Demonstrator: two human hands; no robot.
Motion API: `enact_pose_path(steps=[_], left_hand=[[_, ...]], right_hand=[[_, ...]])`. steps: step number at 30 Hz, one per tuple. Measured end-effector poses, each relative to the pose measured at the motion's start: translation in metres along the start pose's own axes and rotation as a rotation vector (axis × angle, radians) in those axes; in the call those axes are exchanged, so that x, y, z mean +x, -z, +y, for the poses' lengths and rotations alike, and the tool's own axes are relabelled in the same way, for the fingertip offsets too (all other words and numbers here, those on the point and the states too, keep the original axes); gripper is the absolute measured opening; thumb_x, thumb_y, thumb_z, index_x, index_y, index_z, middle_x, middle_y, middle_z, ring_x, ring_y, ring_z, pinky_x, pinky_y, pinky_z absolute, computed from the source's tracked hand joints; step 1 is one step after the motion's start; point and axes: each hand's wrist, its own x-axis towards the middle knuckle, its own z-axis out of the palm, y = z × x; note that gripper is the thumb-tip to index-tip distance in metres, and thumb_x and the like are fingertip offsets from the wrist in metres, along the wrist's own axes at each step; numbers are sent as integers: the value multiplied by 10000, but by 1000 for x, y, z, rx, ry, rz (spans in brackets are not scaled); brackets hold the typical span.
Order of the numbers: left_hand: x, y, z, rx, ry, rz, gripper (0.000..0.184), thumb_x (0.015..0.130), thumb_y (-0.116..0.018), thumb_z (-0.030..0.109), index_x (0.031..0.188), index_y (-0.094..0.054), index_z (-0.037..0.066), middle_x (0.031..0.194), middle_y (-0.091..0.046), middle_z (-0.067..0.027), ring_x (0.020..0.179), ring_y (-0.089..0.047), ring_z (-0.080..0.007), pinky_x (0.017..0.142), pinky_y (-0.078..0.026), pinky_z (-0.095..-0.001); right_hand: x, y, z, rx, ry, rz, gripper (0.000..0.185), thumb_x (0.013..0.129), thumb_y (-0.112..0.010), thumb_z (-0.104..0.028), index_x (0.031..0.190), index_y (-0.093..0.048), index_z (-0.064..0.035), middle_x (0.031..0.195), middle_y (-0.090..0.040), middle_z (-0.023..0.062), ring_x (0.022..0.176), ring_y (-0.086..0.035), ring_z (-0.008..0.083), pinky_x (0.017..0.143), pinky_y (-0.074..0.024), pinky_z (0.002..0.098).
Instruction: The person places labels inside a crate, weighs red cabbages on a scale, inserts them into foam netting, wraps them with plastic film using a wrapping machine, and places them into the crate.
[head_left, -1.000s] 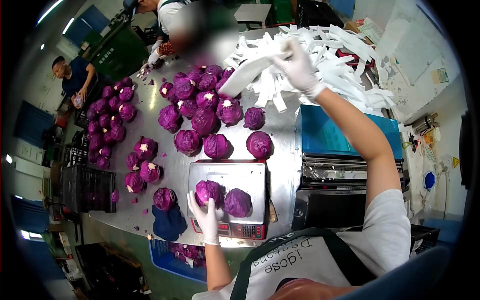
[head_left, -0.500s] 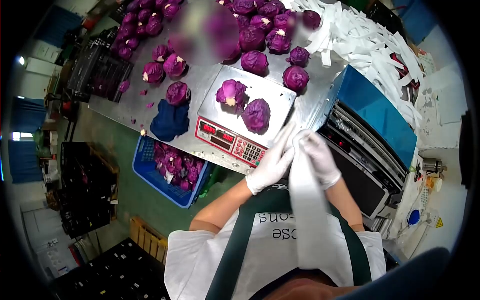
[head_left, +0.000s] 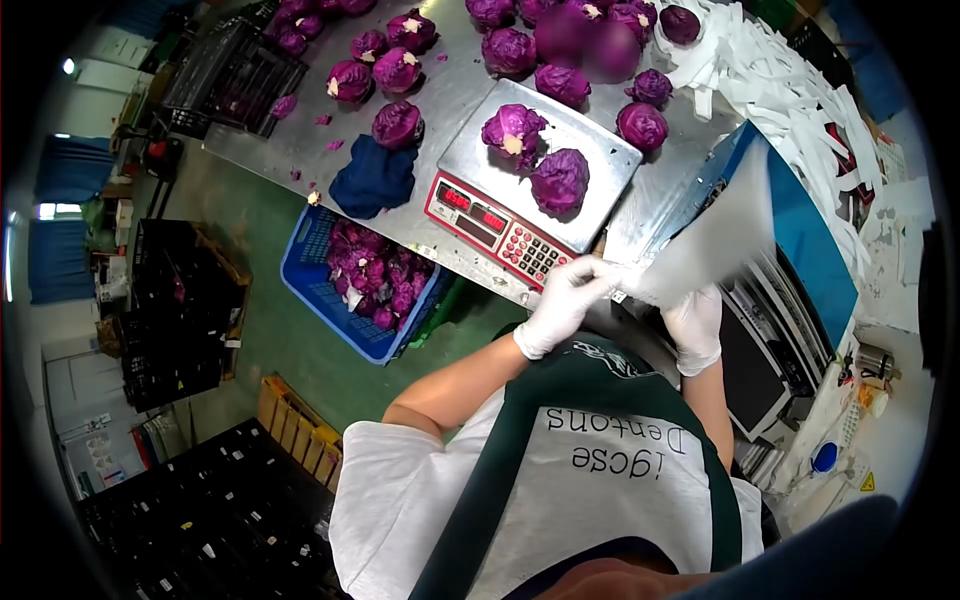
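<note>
A thin white strip (head_left: 715, 245), blurred and swung up to the right, hangs between my gloved hands. My left hand (head_left: 568, 300) pinches its near end close to the scale's front corner. My right hand (head_left: 695, 325) is closed around its lower edge, fingers partly hidden behind it. Left of my hands stands a scale (head_left: 480, 125) with a red keypad panel. On its steel plate rest two red cabbages, one with a pale cut stem (head_left: 514, 134) and a darker one (head_left: 560, 183).
More red cabbages (head_left: 398, 125) lie across the steel table (head_left: 440, 75). A dark blue cloth (head_left: 372, 180) sits near its front edge. Below is a blue crate (head_left: 335, 335) of purple leaves. To the right are a blue-topped machine (head_left: 820, 250) and a heap of white strips (head_left: 790, 110).
The strip swung from hanging down over my chest to up and right. My hands moved apart, and the view shifted so the scale appears higher and farther right.
</note>
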Motion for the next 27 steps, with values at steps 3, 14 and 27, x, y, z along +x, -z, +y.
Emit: enact_pose_path(steps=[3, 14, 27], left_hand=[[3, -10, 26, -536, 88, 22, 205, 1003, -481, 192, 1106, -582, 45, 1026, -648, -53, 936, -631, -138, 890, -495, -297], [-33, 2, -3, -592, 677, -448, 551, 1007, -409, 380, 1404, -388, -3, 1300, -546, -160, 1170, -562, -250, 1047, -420, -400], [33, 63, 72, -778, 305, -437, 468, 1012, -423, 312, 1383, -421, 27, 1356, -506, -166, 1249, -500, -292, 1078, -368, -440]], right_hand=[[-12, 26, 1, 407, -276, 197, 589, 990, -395, -373, 1377, -350, 69, 1403, -438, 230, 1282, -453, 341, 1080, -379, 442], [-6, 42, -27, -215, -140, -48, 313, 946, -581, -227, 1078, -605, 56, 1044, -672, 152, 978, -649, 229, 946, -491, 376], [7, 57, 26, -1293, 254, 104, 423, 761, -736, -79, 1143, -565, -13, 1057, -607, 57, 937, -568, 133, 840, -478, 288]])
